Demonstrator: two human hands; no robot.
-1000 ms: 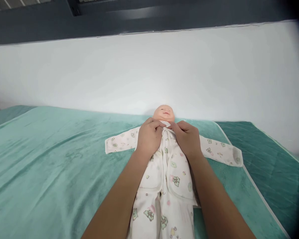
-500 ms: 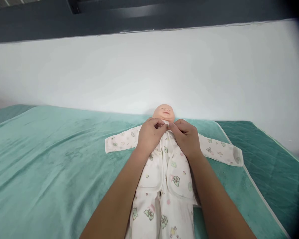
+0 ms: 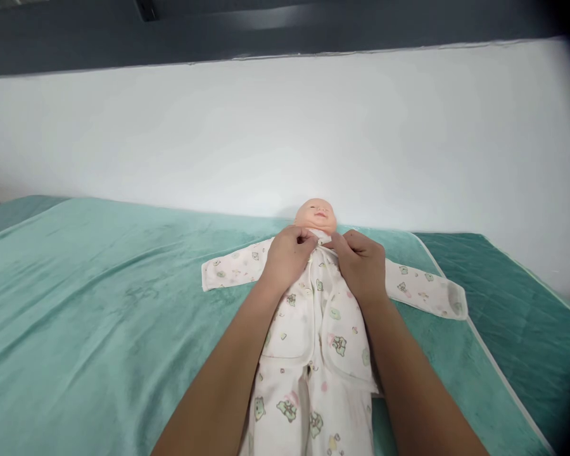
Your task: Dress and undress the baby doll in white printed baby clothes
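A baby doll (image 3: pixel 316 214) lies on its back, its head toward the wall. It wears a white baby jacket (image 3: pixel 342 329) with a small bear print, sleeves spread out to both sides, and matching trousers (image 3: pixel 280 411). At the collar, my left hand (image 3: pixel 289 256) pinches the jacket's left-hand front edge. My right hand (image 3: pixel 361 263) grips the other front edge just beside it, fingers curled. A small gap with white cloth shows between the fingertips, under the doll's chin. Whatever fastener the fingertips cover is too small to make out.
A light green blanket (image 3: pixel 99 304) spreads under the doll, with some wrinkles on the left. Darker green quilted cloth (image 3: pixel 513 304) lies at the right. The white wall (image 3: pixel 218 139) rises close behind the doll's head, with a dark beam (image 3: pixel 285 31) above it.
My fingertips have drawn slightly apart at the collar, the right hand shifting a little to the right. The view has shifted slightly. Both hands still grip the jacket.
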